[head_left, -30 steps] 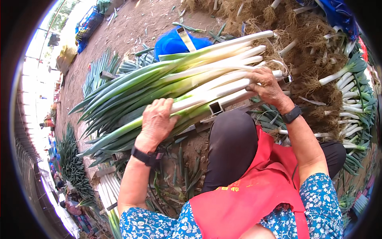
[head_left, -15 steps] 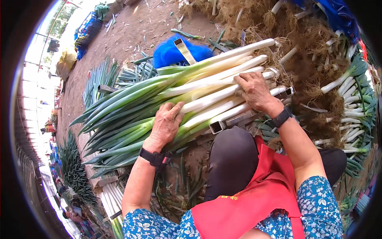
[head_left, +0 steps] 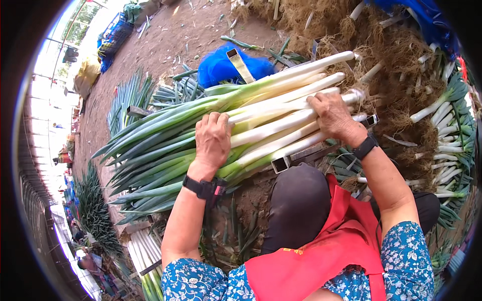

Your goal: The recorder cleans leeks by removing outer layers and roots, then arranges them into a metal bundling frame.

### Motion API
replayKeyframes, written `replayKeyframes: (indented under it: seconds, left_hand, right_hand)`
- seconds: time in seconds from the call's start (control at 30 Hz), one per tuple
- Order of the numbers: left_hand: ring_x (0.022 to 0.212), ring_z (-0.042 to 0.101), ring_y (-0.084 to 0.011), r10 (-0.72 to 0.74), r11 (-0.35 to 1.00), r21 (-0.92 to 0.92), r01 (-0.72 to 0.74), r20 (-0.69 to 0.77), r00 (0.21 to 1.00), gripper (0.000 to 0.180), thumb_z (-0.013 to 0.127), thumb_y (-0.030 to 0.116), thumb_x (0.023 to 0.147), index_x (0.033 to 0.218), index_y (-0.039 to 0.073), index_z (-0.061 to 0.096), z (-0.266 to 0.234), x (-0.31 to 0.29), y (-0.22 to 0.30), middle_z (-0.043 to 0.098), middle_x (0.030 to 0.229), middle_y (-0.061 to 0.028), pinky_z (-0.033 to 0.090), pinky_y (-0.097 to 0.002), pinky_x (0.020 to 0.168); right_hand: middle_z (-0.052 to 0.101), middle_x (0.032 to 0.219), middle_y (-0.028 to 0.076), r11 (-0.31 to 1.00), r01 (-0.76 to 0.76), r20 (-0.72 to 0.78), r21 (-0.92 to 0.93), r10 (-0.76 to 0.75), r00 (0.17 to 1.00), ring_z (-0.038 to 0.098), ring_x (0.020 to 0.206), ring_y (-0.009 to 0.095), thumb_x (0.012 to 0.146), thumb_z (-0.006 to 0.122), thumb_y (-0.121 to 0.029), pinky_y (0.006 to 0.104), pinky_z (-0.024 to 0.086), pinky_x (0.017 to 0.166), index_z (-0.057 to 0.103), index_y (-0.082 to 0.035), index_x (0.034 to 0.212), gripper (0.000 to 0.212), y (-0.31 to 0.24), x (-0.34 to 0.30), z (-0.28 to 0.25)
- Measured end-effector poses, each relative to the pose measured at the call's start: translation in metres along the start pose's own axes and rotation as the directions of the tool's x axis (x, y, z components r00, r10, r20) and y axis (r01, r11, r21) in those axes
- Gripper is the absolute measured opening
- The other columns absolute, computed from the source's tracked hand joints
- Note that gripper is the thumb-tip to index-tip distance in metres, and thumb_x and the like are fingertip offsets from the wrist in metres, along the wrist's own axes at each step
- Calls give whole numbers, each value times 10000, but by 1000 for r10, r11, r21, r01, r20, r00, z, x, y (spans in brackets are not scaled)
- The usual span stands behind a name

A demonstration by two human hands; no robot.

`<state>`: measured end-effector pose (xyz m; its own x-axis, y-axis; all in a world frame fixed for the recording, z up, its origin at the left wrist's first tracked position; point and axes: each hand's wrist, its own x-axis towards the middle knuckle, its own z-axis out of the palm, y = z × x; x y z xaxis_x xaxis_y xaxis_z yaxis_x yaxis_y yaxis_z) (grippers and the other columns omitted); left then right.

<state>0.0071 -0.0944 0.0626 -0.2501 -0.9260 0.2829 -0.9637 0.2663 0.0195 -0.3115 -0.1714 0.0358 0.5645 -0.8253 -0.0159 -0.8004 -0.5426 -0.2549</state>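
A pile of long green onions (head_left: 281, 122) lies slantwise across a low metal frame (head_left: 280, 164) in front of me, green leaves to the left and white stems to the right. My left hand (head_left: 213, 140) is closed over stalks about mid-length, where white turns to green; its fingertips curl down among them. Farther right, my right hand (head_left: 333, 118) grips a white stem near the root end, with fingers bent over it. Both hands hide the parts of the stalks beneath them.
Rooted, soil-brown onions (head_left: 371, 45) are heaped at the far right, beside a row of onions (head_left: 444, 145). Blue netting (head_left: 221, 65) lies behind an upright metal post (head_left: 240, 65). A tied bundle (head_left: 145, 256) sits at lower left; a crate (head_left: 113, 32) stands far left.
My left hand has shifted slightly up across the stalks, and its fingers have curled in more. My right hand keeps its place on the white ends. The whole view has shifted a little.
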Motion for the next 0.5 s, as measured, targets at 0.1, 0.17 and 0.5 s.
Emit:
replayKeyframes:
  seconds: [0.1, 0.17, 0.5]
  left_hand:
    - [905, 610, -326, 107, 993, 73, -95, -176, 979, 291, 710, 87, 777, 1049, 18, 631, -22, -1, 16, 624, 986, -137, 469, -442, 793]
    - [890, 609, -297, 163, 982, 121, -143, -173, 971, 234, 663, 87, 794, 1009, 0, 635, -58, 2, 27, 622, 974, -131, 461, -437, 772]
    - [1120, 539, -363, -101, 882, -442, -163, -515, 851, 470, 691, 197, 914, 1294, -21, 521, -155, 20, 76, 553, 1179, -199, 429, -476, 979]
  right_hand:
    - [581, 1309, 202, 906, 92, -61, 414, -74, 995, 500, 1219, 358, 792, 745, -308, 415, 332, 1076, 522, -47, 1366, 668, 19, -18, 11]
    - [569, 1321, 236, 883, -84, 177, 462, 1, 984, 516, 1206, 392, 832, 722, -254, 454, 379, 1053, 532, -14, 1343, 595, 0, -1, -22]
    - [605, 961, 47, 693, 503, -623, 517, -98, 776, 565, 863, 126, 868, 672, 64, 277, 488, 755, 630, 21, 1149, 288, -89, 34, -84]
